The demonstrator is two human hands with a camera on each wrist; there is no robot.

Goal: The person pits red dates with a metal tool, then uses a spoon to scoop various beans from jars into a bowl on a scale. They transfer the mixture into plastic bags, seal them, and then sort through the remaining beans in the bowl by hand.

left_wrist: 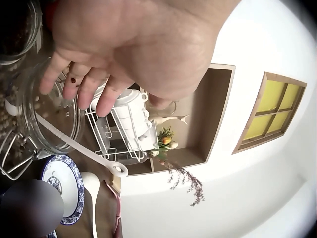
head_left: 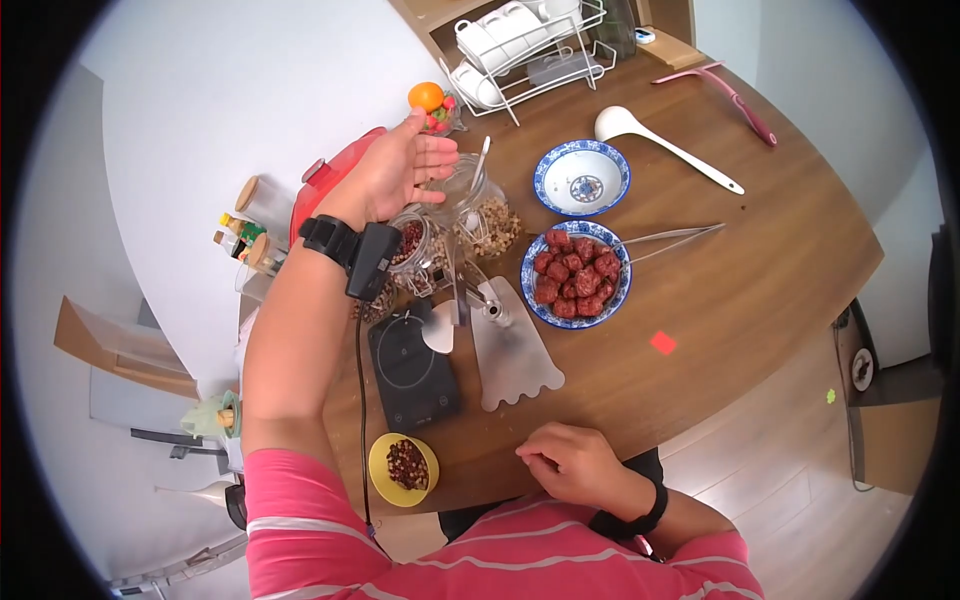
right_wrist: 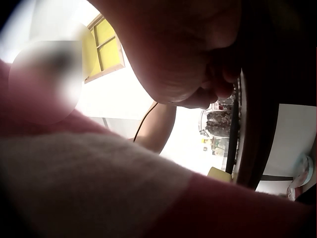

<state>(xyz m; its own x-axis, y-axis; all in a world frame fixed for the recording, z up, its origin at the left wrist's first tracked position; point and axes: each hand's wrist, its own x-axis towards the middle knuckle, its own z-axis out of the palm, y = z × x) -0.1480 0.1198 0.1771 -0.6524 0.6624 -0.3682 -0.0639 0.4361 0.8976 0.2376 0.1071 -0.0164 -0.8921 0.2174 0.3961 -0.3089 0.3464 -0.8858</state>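
Observation:
My left hand [head_left: 400, 175] is held over the glass jars at the back left, fingers straight and spread, holding nothing. A small dark red bit [left_wrist: 73, 80] sticks to one finger in the left wrist view. Beneath and beside this hand stand an open glass jar [left_wrist: 74, 119] with pale grains and a white long-handled spoon [left_wrist: 74, 144], and a jar of red beans [head_left: 412, 242]. My right hand [head_left: 578, 468] rests by the table's near edge, fingers loosely curled with nothing in them. Left of it, a yellow bowl [head_left: 378, 462] contains mixed beans [head_left: 407, 465].
A black cooktop [head_left: 415, 375] and a scallop-edged metal plate [head_left: 515, 360] lie mid-table. A blue-patterned bowl holds red dried fruits [head_left: 575, 275], tongs [head_left: 680, 240] on its rim. Behind are another patterned bowl [head_left: 583, 178], a white ladle [head_left: 670, 145], a pink peeler [head_left: 740, 100] and a cup rack [head_left: 530, 60].

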